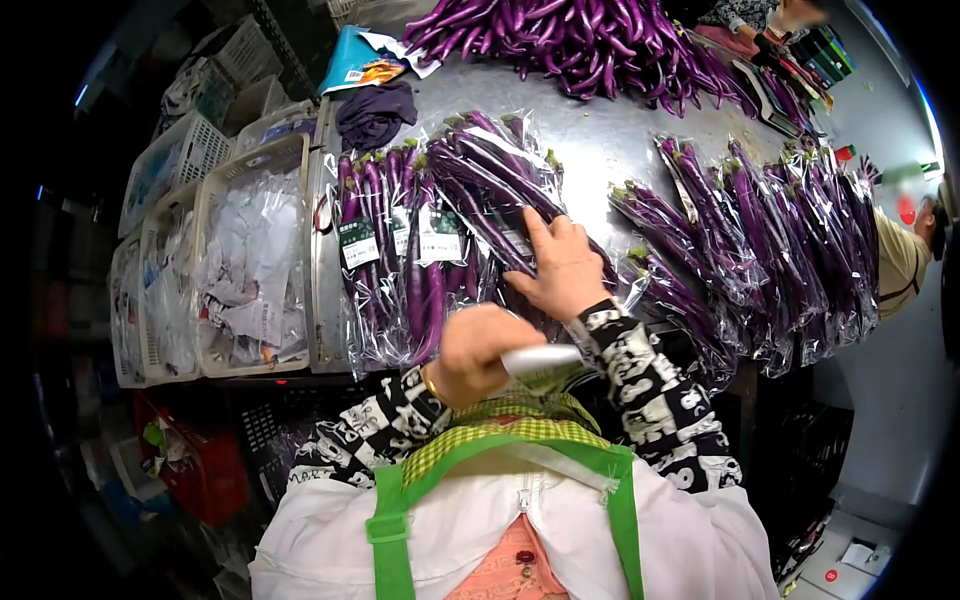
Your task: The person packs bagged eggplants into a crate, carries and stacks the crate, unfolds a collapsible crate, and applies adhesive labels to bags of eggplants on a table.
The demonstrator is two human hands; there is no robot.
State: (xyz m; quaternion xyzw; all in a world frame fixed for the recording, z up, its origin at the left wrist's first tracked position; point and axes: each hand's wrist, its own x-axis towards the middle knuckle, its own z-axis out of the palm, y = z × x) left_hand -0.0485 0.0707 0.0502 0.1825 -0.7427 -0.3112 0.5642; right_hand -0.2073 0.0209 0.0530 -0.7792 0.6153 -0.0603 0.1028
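Observation:
My right hand (565,265) rests on a clear bag of long purple eggplants (495,185), its thumb and index finger apart. That bag lies slantwise over other bagged eggplants (425,285), some bearing green-and-white labels (438,245). Close to my body, my left hand (475,352) is closed and smeared by motion. A white flat piece (541,358) sticks out of it to the right; the blur hides what kind it is.
More bagged eggplants (745,235) line the table's right side. A loose eggplant heap (590,45) lies at the back. Crates of plastic bags (255,240) stand left, beside a dark cloth (376,113) and a blue packet (350,62). Other people (905,255) are at the right edge and back right.

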